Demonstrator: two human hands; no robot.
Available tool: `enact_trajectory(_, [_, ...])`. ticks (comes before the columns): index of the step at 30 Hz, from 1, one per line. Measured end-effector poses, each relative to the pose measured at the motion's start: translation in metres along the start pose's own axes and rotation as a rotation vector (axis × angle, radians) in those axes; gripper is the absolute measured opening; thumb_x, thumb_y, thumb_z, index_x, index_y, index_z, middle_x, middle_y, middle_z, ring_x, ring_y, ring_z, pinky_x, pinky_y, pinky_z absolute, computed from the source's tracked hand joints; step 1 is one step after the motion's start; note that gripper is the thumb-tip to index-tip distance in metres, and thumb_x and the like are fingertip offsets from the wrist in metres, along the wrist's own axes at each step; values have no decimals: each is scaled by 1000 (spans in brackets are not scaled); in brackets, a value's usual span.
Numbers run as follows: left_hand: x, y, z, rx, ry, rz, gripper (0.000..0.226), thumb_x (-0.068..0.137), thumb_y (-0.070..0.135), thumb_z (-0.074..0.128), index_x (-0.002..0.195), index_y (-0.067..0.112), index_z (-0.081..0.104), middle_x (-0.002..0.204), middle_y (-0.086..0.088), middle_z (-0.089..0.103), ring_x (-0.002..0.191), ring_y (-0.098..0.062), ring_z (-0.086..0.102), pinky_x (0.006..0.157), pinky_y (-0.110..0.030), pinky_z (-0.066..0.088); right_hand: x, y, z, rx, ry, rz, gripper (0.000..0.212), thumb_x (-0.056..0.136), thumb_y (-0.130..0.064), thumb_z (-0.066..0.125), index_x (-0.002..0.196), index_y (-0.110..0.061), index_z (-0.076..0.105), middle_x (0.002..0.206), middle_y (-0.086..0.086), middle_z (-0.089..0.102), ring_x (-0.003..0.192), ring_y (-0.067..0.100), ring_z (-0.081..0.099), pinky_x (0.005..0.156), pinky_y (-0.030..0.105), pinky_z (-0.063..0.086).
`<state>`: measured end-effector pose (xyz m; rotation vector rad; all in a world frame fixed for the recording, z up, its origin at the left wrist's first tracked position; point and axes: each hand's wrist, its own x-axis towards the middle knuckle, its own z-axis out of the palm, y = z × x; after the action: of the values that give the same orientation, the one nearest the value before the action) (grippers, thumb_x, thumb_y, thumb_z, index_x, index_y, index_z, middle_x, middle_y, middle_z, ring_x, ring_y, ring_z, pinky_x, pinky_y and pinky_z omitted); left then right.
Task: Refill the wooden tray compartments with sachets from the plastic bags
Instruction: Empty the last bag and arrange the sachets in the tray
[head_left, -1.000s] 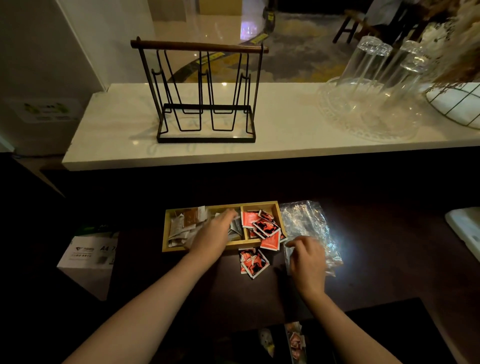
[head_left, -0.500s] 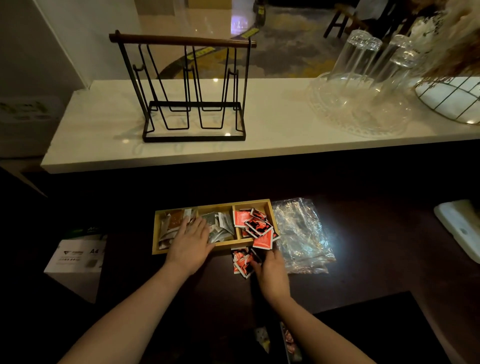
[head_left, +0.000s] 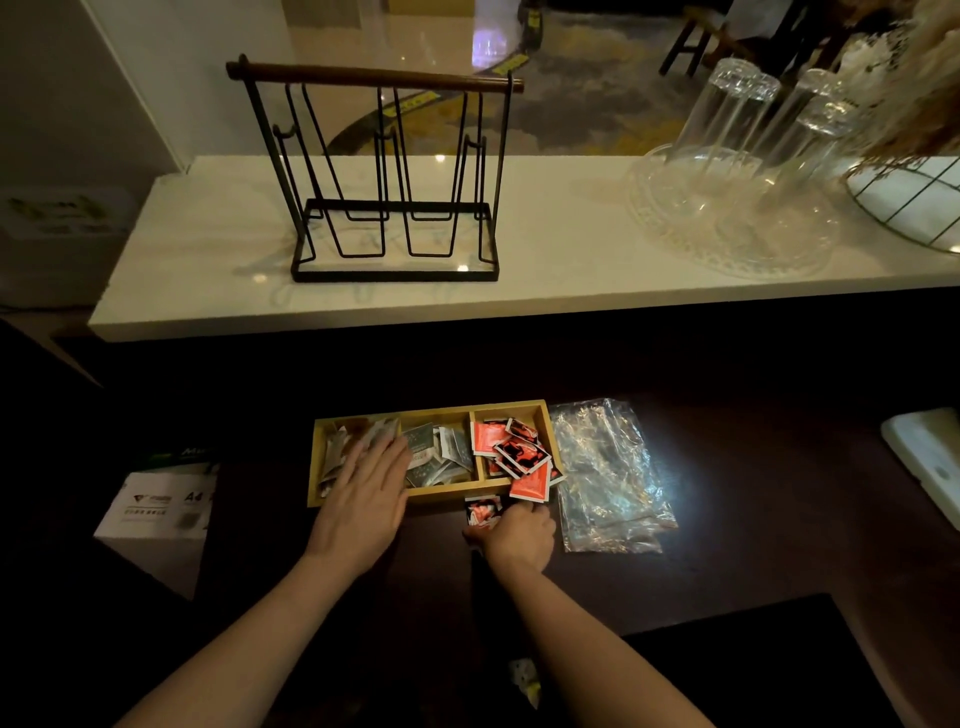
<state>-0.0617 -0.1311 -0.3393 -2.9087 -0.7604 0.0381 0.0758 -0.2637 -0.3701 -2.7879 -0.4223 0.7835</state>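
A wooden tray (head_left: 447, 492) with three compartments lies on the dark counter. Its left and middle compartments hold grey and white sachets (head_left: 441, 449); the right one is heaped with red sachets (head_left: 517, 452), one hanging over the front rim. My left hand (head_left: 363, 493) rests flat, fingers straight, over the left compartment and the tray's front edge. My right hand (head_left: 514, 532) curls round a few loose red sachets (head_left: 482, 510) on the counter just in front of the tray. Flat clear plastic bags (head_left: 608, 478) lie right of the tray.
A white A4 paper box (head_left: 156, 514) stands low at the left. On the raised white ledge (head_left: 545, 280) behind are a black wire rack (head_left: 395, 228), upturned glasses on a clear tray (head_left: 727, 208) and a wire basket (head_left: 914, 208). A white object (head_left: 924, 457) sits at far right.
My right hand left the plastic bags and moved left onto the loose red sachets in front of the tray. My left hand slid from the middle compartment to the left one.
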Motion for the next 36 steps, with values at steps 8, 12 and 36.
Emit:
enact_trajectory(8, [-18,-21,11,-52,-29,22,62,87,13,55,146,14,35,156,-7,29,144,-25,24,112,-52,31,0,-1,-6,33,1,-64,54,75,-54,69,108,-12,63,118,9,61,115,29,47,96,39,38])
enact_trajectory(12, [-14,-20,7,-89,-20,10,87,69,-5,70,145,16,35,155,-5,30,142,-26,28,109,-52,35,0,12,-16,295,-120,-17,44,81,-43,66,111,-12,61,112,12,67,105,32,60,87,37,46])
enact_trajectory(36, [15,-7,-1,-136,32,-11,45,91,31,51,133,16,53,147,-6,46,140,-25,34,116,-46,17,26,3,-79,369,31,-292,31,85,-22,66,112,-6,62,104,9,70,90,23,65,72,30,50])
